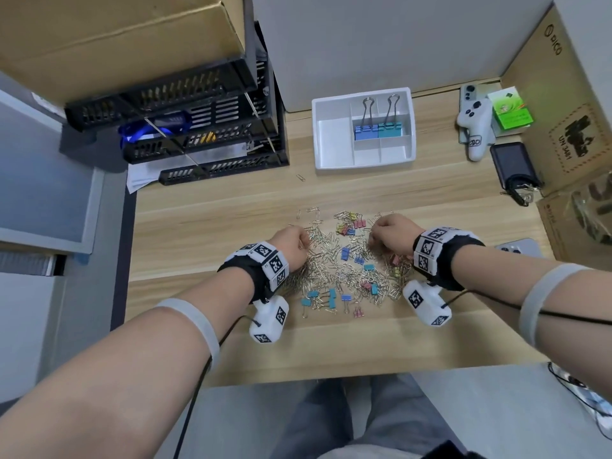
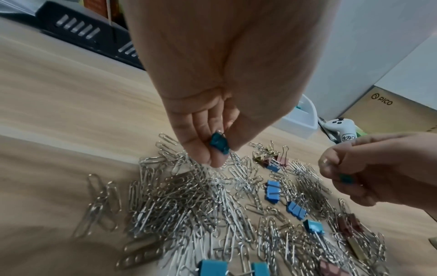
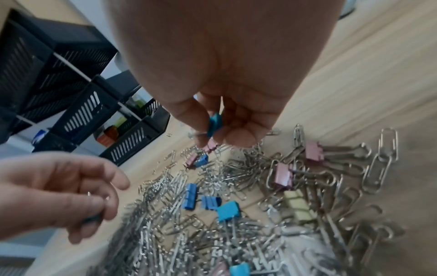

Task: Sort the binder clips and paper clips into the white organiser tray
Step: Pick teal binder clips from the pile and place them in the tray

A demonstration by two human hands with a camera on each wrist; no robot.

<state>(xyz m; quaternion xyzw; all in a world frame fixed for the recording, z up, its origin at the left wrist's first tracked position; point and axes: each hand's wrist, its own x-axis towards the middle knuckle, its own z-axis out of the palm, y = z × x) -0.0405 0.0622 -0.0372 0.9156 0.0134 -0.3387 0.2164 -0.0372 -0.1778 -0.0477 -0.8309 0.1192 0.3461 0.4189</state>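
A heap of silver paper clips (image 1: 326,260) mixed with small coloured binder clips (image 1: 346,252) lies on the wooden desk. My left hand (image 1: 291,241) hovers over the heap's left side and pinches a small teal binder clip (image 2: 220,142) between thumb and fingers. My right hand (image 1: 390,233) hangs over the right side and grips another teal binder clip (image 3: 214,122) in curled fingers. The white organiser tray (image 1: 331,160) stands farther back. Its upper middle compartment holds two large binder clips (image 1: 377,130), one blue and one teal.
A black stacked letter rack (image 1: 205,127) stands at the back left, below a cardboard box (image 1: 116,38). A white controller (image 1: 475,127), green packet (image 1: 508,109) and dark case (image 1: 513,167) lie at the right, by more cardboard boxes. One stray paper clip (image 1: 300,177) lies near the tray.
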